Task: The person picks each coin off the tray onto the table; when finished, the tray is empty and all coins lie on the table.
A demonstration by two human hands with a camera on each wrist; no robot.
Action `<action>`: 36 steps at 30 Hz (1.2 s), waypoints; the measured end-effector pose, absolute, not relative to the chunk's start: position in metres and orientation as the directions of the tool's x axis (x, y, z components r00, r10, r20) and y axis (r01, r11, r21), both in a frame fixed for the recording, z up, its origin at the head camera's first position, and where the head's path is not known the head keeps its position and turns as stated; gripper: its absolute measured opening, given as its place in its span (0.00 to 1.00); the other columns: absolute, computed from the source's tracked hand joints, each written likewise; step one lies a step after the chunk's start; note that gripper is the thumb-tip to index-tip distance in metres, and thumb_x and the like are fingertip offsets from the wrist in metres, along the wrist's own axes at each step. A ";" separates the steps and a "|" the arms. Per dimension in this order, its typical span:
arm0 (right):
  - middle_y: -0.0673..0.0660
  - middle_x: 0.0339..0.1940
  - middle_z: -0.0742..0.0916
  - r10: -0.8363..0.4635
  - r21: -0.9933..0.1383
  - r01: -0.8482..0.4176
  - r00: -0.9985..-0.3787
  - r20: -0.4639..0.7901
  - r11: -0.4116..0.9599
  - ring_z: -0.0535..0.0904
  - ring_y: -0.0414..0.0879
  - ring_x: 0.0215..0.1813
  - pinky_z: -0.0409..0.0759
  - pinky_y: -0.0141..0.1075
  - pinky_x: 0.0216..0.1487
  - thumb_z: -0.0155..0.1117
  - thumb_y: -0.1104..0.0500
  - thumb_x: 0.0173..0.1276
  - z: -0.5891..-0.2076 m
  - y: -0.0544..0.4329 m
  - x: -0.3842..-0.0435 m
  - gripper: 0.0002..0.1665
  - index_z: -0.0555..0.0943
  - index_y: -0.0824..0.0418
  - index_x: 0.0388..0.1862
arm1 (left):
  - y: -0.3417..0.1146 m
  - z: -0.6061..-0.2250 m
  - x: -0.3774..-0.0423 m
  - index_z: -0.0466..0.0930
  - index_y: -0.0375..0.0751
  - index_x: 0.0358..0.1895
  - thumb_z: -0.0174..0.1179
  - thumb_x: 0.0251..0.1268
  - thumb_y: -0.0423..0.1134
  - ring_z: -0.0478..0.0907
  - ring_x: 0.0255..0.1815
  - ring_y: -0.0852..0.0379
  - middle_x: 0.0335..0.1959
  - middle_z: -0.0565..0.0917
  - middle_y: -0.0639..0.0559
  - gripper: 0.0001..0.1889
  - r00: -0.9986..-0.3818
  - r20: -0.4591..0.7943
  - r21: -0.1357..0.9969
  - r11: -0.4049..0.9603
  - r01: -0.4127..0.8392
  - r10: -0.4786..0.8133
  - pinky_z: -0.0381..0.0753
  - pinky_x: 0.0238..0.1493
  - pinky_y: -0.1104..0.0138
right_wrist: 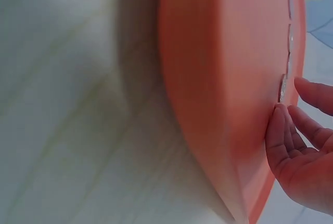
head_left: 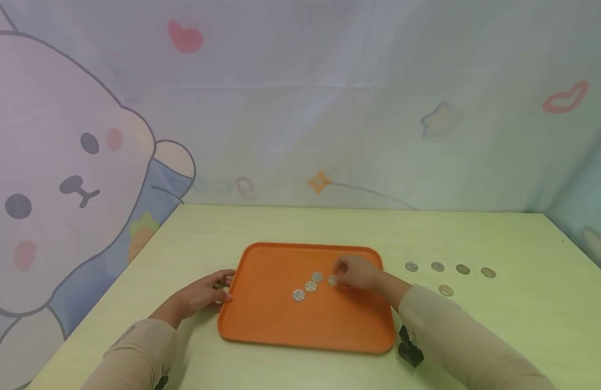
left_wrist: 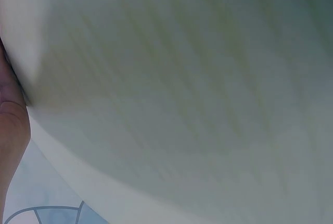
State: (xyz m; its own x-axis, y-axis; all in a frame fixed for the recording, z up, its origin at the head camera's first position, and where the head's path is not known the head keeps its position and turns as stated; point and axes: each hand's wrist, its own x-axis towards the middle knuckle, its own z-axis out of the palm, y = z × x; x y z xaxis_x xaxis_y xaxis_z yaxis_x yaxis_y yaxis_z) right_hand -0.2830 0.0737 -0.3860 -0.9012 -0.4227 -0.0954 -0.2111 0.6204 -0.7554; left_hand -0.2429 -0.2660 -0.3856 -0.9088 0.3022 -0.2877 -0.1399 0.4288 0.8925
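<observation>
My right hand (head_left: pixel 360 272) is over an orange tray (head_left: pixel 266 325), its fingertips right at the edge of a coin (head_left: pixel 333 280). In the right wrist view the thumb (right_wrist: pixel 315 95) stands apart from the other fingers, and the coin (right_wrist: pixel 282 87) lies flat on the tray beside them. Three more coins form a slanting line left of it: a silvery one (head_left: pixel 317 277), a yellowish one (head_left: pixel 310 287) and another silvery one (head_left: pixel 298 295). My left hand (head_left: pixel 202 293) rests at the tray's left rim with relaxed fingers; the left wrist view catches only its edge (left_wrist: pixel 13 125).
Right of the tray, several coins lie on the pale yellow table (head_left: pixel 300 225): a row of them, such as the silvery coin (head_left: pixel 411 267), and a yellowish coin (head_left: pixel 446 290) nearer me. A curtain (head_left: pixel 300 108) with cartoon prints hangs behind the table.
</observation>
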 end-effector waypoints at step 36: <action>0.53 0.26 0.78 -0.467 -0.813 -0.235 -0.883 -0.050 0.532 0.70 0.43 0.27 0.71 0.33 0.27 0.50 0.76 0.51 -0.381 0.077 -0.280 0.09 0.72 0.65 0.28 | -0.267 -0.388 -0.244 0.50 0.30 0.63 0.51 0.55 0.27 0.70 0.40 0.53 0.50 0.61 0.39 0.31 -0.906 -0.287 0.892 0.433 -0.134 0.311 0.74 0.38 0.61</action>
